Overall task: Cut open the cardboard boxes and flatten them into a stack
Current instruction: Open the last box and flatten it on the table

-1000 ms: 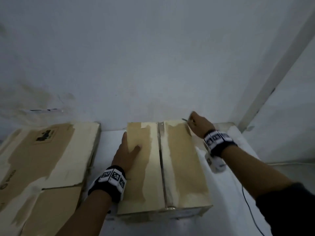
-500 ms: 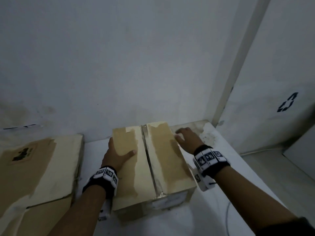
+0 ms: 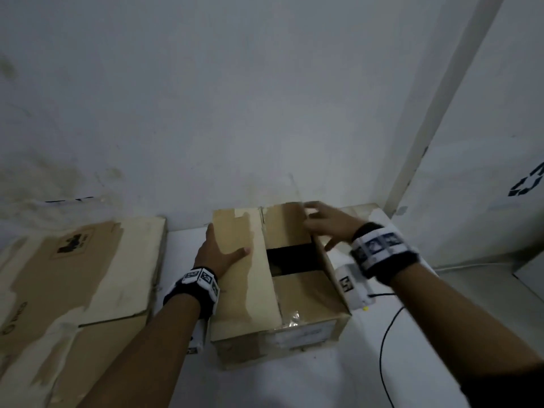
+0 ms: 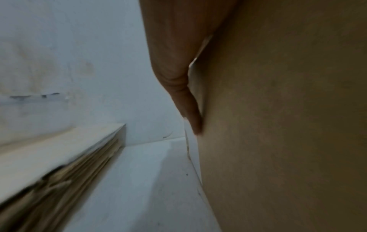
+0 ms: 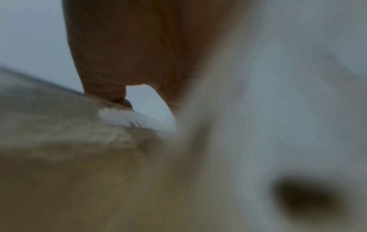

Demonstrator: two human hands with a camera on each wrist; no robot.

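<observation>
A brown cardboard box stands on the white table, against the wall. My left hand presses on its closed left flap, thumb on top. The left wrist view shows the straight fingers flat against the box side. My right hand grips the far end of the right flap, which stands raised. Under it show two inner flaps and a dark opening. The right wrist view is blurred and shows the right hand on a cardboard edge.
A stack of flattened boxes lies at the left against the wall, also seen edge-on as the stack in the left wrist view. A black cable trails over the table at the right. A white panel stands beyond.
My right hand moved from the box's far right corner onto the right flap and lifted it, exposing the inside. The left hand stayed on the left flap.
</observation>
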